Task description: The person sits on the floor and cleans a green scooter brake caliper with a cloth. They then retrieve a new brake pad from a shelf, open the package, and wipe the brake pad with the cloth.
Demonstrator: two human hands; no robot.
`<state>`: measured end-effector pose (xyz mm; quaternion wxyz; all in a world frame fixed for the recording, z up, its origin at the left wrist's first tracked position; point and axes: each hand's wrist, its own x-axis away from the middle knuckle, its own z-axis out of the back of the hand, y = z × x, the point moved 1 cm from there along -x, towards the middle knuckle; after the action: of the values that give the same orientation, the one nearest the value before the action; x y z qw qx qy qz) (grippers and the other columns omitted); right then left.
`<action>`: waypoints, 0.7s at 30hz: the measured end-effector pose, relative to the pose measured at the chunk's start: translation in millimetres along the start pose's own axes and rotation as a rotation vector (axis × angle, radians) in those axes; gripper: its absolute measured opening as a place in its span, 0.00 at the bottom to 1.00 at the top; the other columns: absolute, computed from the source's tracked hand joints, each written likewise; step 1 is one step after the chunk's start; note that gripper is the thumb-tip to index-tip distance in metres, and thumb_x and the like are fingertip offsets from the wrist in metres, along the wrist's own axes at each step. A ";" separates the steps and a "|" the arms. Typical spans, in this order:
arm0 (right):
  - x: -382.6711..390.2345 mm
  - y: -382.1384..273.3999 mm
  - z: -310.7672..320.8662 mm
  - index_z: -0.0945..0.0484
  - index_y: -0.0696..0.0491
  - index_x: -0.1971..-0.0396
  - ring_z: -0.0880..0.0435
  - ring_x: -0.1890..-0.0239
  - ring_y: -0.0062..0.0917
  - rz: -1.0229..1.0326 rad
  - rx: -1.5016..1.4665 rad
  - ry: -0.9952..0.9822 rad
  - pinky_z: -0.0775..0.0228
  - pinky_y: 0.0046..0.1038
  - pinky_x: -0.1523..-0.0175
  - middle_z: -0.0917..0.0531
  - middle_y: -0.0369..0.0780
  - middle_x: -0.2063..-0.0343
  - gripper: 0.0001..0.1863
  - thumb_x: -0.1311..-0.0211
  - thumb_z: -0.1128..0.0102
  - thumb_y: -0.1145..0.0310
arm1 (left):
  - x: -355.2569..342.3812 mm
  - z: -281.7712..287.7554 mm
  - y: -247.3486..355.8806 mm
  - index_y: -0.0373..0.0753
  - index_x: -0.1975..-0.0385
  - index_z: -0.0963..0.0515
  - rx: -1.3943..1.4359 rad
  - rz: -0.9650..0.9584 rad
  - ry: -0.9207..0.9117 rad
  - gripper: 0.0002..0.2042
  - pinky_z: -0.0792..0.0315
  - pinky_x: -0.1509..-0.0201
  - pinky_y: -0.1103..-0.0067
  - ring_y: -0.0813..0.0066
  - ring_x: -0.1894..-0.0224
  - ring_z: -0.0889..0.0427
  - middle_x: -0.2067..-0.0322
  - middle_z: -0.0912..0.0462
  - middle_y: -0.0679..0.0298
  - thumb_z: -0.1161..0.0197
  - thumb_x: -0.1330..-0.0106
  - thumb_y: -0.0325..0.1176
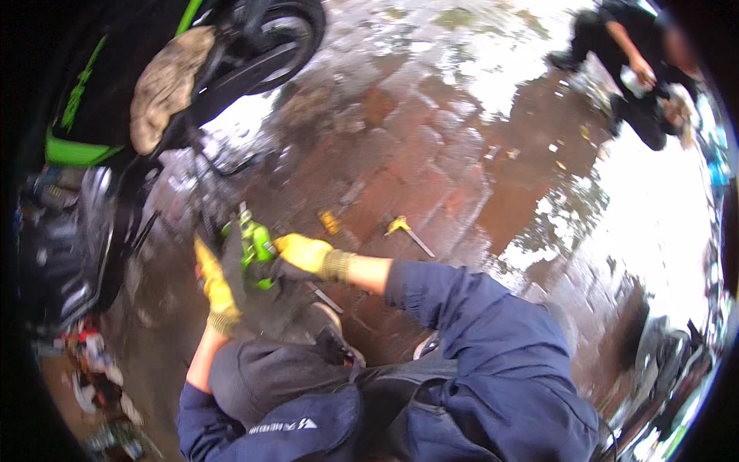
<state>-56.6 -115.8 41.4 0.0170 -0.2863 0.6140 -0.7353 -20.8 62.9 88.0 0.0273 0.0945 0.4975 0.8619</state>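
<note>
My left hand [215, 285], in a yellow glove, grips the side of a blurred dark part [233, 273] with its fingers pointing up. My right hand [306, 254], also gloved in yellow, has curled fingers against a bright green tool [260, 242]; what exactly they hold is hidden. On the wet brick paving to the right lie a yellow-handled tool with a metal shaft [412, 235] and a small yellow object [329, 222]. A metal strip [327, 300] shows below my right hand, near my shoe.
A black-and-green scooter [108, 100] with a dirty cloth [171, 85] stands at upper left beside a dark plastic bin or housing [58, 246]. Assorted items [92, 362] lie at lower left. Another person [631, 54] crouches at upper right, hands apart from mine. Dark items [670, 362] crowd the right edge.
</note>
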 end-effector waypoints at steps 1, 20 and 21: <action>-9.5 9.8 -8.6 0.15 0.56 0.47 0.10 0.52 0.35 0.098 -0.081 0.018 0.21 0.36 0.45 0.09 0.49 0.57 0.38 0.41 0.30 0.36 | 9.4 0.2 14.1 0.41 0.19 0.47 -0.142 0.111 0.099 0.36 0.27 0.31 0.68 0.58 0.34 0.23 0.33 0.27 0.50 0.40 0.21 0.45; -6.2 -10.0 -52.6 0.21 0.59 0.63 0.12 0.63 0.52 0.269 0.599 0.328 0.21 0.50 0.56 0.13 0.54 0.69 0.13 0.33 0.42 0.62 | -19.3 16.6 -58.3 0.47 0.37 0.33 0.445 0.197 -0.019 0.31 0.22 0.57 0.75 0.76 0.58 0.18 0.50 0.20 0.66 0.32 0.30 0.57; -7.2 -11.9 -53.9 0.22 0.58 0.63 0.12 0.65 0.51 0.302 0.623 0.345 0.21 0.50 0.58 0.13 0.53 0.71 0.13 0.33 0.41 0.62 | -22.5 17.5 -77.2 0.44 0.29 0.39 0.389 0.057 -0.039 0.40 0.23 0.49 0.74 0.74 0.53 0.18 0.45 0.22 0.63 0.30 0.33 0.58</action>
<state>-70.5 -62.1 45.0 0.1078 -0.0458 0.3903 -0.9132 0.9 113.5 26.9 -0.0063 0.1287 0.6513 0.7478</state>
